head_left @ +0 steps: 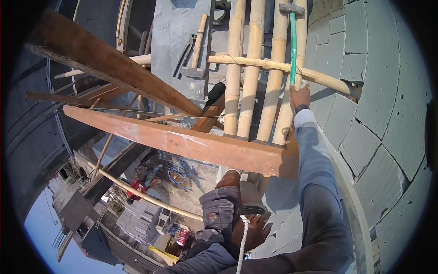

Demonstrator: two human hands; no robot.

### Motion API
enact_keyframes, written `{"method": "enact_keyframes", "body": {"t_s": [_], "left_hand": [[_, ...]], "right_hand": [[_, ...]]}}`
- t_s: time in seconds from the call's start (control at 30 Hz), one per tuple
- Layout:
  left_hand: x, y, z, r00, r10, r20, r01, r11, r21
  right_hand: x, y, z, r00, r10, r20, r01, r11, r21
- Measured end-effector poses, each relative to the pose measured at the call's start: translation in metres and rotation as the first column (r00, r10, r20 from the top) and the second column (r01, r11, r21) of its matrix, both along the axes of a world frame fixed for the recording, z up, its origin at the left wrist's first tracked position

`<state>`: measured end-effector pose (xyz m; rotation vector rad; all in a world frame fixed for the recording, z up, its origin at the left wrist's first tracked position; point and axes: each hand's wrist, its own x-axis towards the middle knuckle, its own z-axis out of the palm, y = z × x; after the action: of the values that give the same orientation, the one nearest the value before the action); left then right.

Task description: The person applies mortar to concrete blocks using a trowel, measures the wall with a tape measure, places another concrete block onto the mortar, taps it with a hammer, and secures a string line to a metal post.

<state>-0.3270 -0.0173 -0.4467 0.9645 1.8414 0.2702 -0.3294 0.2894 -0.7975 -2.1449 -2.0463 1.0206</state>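
Note:
My right hand (300,95) is closed around the lower end of a hammer (293,48) with a green handle. The hammer's grey metal head lies farther out, over bamboo poles (246,77) set side by side. Under the handle runs a bamboo crosspiece (273,65). Near my bent leg is my left hand (252,232), its fingers apart and nothing visible in them. In front of that hand hangs a white rope (243,246). Between me and the poles stretches a reddish wooden beam (182,141).
A wooden-handled hammer (198,43) and pincers (184,55) lie on a grey board (175,23). A grey block wall (365,105) rises at right. A thick timber (114,64) slants across the left. Far below are a blue hose (179,174) and a person in red (137,188).

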Motion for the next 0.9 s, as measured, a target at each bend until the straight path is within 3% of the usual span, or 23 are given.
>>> {"method": "enact_keyframes", "body": {"t_s": [0.07, 0.17, 0.27, 0.33, 0.43, 0.47, 0.53, 0.57, 0.6, 0.63, 0.7, 0.73, 0.77, 0.8, 0.83, 0.87, 0.9], "left_hand": [[-0.013, 0.015, 0.002, 0.996, -0.016, 0.088, 0.023, 0.997, -0.069], [-0.018, 0.02, 0.003, 0.997, 0.015, 0.078, -0.008, 0.996, -0.087], [-0.019, 0.019, 0.006, 0.999, 0.033, 0.018, -0.032, 0.998, -0.06], [-0.018, 0.017, 0.008, 1.0, 0.012, 0.001, -0.012, 0.998, -0.057], [-0.012, -0.011, -0.008, 0.994, -0.101, 0.036, 0.1, 0.995, 0.027], [-0.011, -0.013, -0.009, 0.988, -0.15, 0.035, 0.148, 0.987, 0.054], [-0.008, -0.006, 0.004, 0.993, -0.121, -0.007, 0.121, 0.993, -0.018], [-0.009, -0.003, 0.011, 0.994, -0.104, 0.043, 0.108, 0.988, -0.111], [-0.009, -0.004, 0.02, 0.998, -0.018, 0.061, 0.029, 0.983, -0.179], [-0.01, -0.006, 0.024, 0.995, 0.074, 0.068, -0.055, 0.968, -0.245], [-0.011, -0.047, -0.006, 0.926, 0.333, 0.177, -0.348, 0.936, 0.061], [-0.028, -0.042, 0.008, 0.964, 0.245, 0.099, -0.258, 0.956, 0.14], [-0.044, -0.031, 0.036, 0.97, 0.24, 0.032, -0.242, 0.968, 0.061], [-0.052, -0.046, 0.025, 0.978, 0.208, -0.03, -0.2, 0.963, 0.182], [-0.062, -0.031, 0.057, 0.984, 0.16, -0.076, -0.143, 0.972, 0.187], [-0.065, -0.033, 0.057, 0.983, 0.132, -0.126, -0.088, 0.948, 0.307], [-0.066, -0.027, 0.069, 0.987, 0.044, -0.153, -0.008, 0.974, 0.228]], "right_hand": [[-0.022, 0.017, -0.015, 0.991, -0.003, 0.135, 0.01, 0.998, -0.056], [-0.029, 0.033, -0.037, 0.987, 0.16, 0.005, -0.158, 0.98, -0.122], [-0.046, 0.043, -0.008, 0.921, -0.03, -0.388, -0.036, 0.986, -0.16], [-0.07, 0.066, 0.042, 0.76, -0.419, -0.497, 0.121, 0.842, -0.525], [-0.094, 0.102, 0.112, 0.665, -0.569, -0.484, 0.124, 0.723, -0.68], [-0.095, 0.111, 0.142, 0.654, -0.576, -0.49, 0.104, 0.71, -0.696], [-0.069, 0.074, 0.186, 0.763, -0.443, -0.47, 0.108, 0.805, -0.583], [-0.042, 0.034, 0.211, 0.835, -0.384, -0.394, 0.209, 0.884, -0.418], [-0.005, -0.011, 0.256, 0.758, -0.358, -0.544, 0.046, 0.863, -0.504], [0.037, -0.073, 0.279, 0.839, -0.179, -0.514, 0.042, 0.963, -0.268], [0.114, -0.181, 0.37, 0.792, -0.077, -0.606, 0.019, 0.995, -0.1], [0.157, -0.229, 0.4, 0.752, -0.389, -0.532, 0.07, 0.85, -0.522], [0.172, -0.242, 0.435, 0.805, -0.355, -0.475, 0.078, 0.857, -0.509], [0.188, -0.259, 0.477, 0.851, -0.334, -0.405, 0.101, 0.861, -0.498], [0.204, -0.279, 0.512, 0.889, -0.32, -0.328, 0.133, 0.865, -0.484], [0.218, -0.294, 0.539, 0.921, -0.259, -0.29, 0.094, 0.872, -0.481], [0.23, -0.302, 0.562, 0.946, -0.21, -0.248, 0.067, 0.873, -0.483]]}}
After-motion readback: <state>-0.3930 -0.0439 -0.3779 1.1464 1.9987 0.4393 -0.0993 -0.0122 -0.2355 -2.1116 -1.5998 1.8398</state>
